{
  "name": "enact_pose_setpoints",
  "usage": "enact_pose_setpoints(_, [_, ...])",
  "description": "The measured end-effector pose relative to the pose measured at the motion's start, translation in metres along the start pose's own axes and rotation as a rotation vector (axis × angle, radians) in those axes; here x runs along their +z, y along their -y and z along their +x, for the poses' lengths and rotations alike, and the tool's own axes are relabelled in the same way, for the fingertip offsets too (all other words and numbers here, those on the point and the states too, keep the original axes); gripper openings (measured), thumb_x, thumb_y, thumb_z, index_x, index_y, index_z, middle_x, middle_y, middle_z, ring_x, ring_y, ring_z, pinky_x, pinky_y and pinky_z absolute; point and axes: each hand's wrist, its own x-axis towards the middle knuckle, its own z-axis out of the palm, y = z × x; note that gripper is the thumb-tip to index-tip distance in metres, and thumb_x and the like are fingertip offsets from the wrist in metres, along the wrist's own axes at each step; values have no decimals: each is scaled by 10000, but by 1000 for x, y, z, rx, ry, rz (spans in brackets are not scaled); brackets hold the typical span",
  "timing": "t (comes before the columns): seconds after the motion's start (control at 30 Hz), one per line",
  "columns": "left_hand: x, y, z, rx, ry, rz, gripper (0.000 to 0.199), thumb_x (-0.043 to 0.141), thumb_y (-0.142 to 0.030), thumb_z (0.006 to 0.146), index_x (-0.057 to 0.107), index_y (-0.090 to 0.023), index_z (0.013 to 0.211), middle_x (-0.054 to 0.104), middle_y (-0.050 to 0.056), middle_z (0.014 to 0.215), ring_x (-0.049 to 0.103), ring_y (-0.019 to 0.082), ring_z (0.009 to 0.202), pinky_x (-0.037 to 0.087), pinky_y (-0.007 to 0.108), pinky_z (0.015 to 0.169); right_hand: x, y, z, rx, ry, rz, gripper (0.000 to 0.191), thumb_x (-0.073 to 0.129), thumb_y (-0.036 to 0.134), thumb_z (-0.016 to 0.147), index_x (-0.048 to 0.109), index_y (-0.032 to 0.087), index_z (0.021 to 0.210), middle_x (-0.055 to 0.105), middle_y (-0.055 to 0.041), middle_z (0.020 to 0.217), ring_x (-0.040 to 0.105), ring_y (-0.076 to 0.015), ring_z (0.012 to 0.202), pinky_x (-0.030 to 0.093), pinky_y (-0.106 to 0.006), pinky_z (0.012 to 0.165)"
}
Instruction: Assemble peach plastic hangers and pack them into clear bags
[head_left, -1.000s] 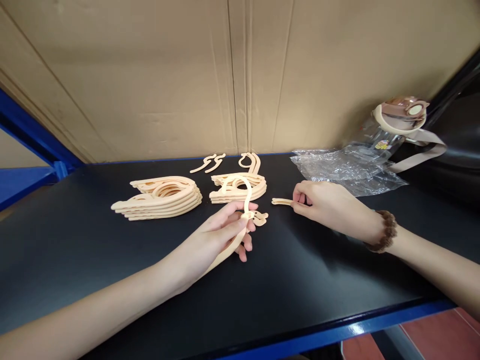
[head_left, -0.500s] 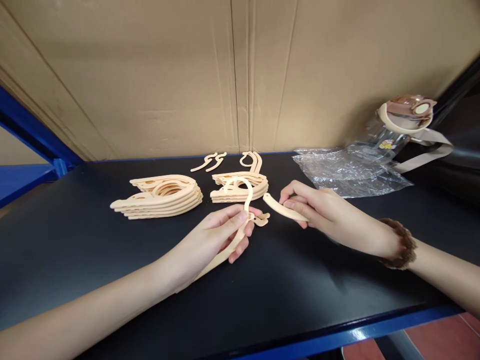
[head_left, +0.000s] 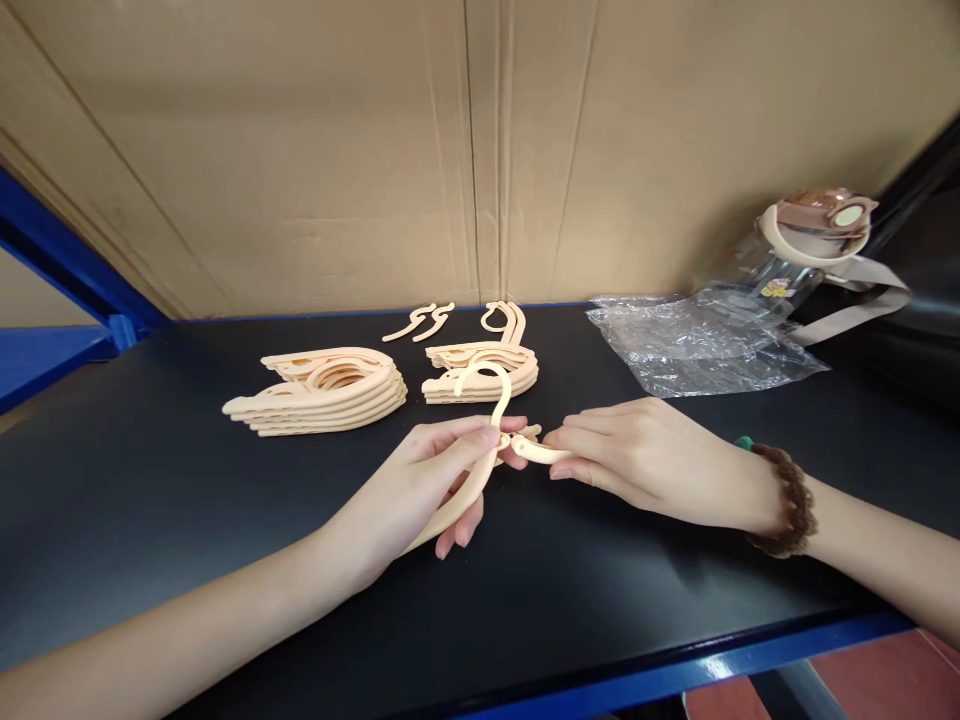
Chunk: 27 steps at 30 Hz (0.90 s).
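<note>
My left hand [head_left: 442,465] grips a cream plastic hook piece [head_left: 501,395], its curved hook pointing up, together with a long curved arm [head_left: 457,500] that runs down toward my wrist. My right hand [head_left: 637,455] pinches a second curved cream arm [head_left: 536,452], whose rounded end with a small hole lies close beside the base of the hook. Whether the two pieces touch is hard to tell. Part of another small cream piece [head_left: 531,432] shows behind my fingertips. Beyond my hands is a stack of cream folded hanger parts [head_left: 517,385].
A larger stack of cream hanger parts [head_left: 330,405] lies left on the black table [head_left: 150,480]. Small hook pieces [head_left: 431,322] and curved pieces [head_left: 511,322] lie at the back. Clear plastic bags [head_left: 697,345] and a strapped bottle [head_left: 802,250] are at the right, before a cardboard wall [head_left: 300,150].
My right hand has moved left and down, bringing its curved arm up beside the hook's base. My right fingers have turned further over the piece. My left hand keeps its hold.
</note>
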Motion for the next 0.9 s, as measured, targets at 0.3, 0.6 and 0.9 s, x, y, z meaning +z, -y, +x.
enact_pose_setpoints(0.3, [-1, 1, -2, -33, 109, 75, 390, 481, -449, 951, 699, -126, 963, 547, -16, 405, 446, 84, 352, 374, 163, 400, 4, 1, -1, -66, -135, -253, 299, 416, 314, 1014, 674, 174, 955, 600, -2, 698, 522, -142, 609, 346, -286, 586])
enact_pose_setpoints(0.6, [-7, 7, 2, 55, 193, -1, 246, 584, -353, 921, 712, -156, 991, 683, 23, 756, 598, 118, 670, 481, 211, 642, 3, 6, -3, -110, -200, -367, 265, 464, 264, 995, 669, 148, 873, 559, 7, 661, 474, -143, 585, 315, -301, 554])
enact_pose_setpoints(0.9, [-3, -2, 0, 121, 139, 68, 244, 603, -325, 879, 713, -163, 1024, 675, 12, 636, 596, 128, 593, 469, 216, 581, 4, 7, -1, -142, -203, -354, 314, 420, 298, 1017, 647, 153, 856, 572, 9, 636, 466, -126, 561, 297, -300, 531])
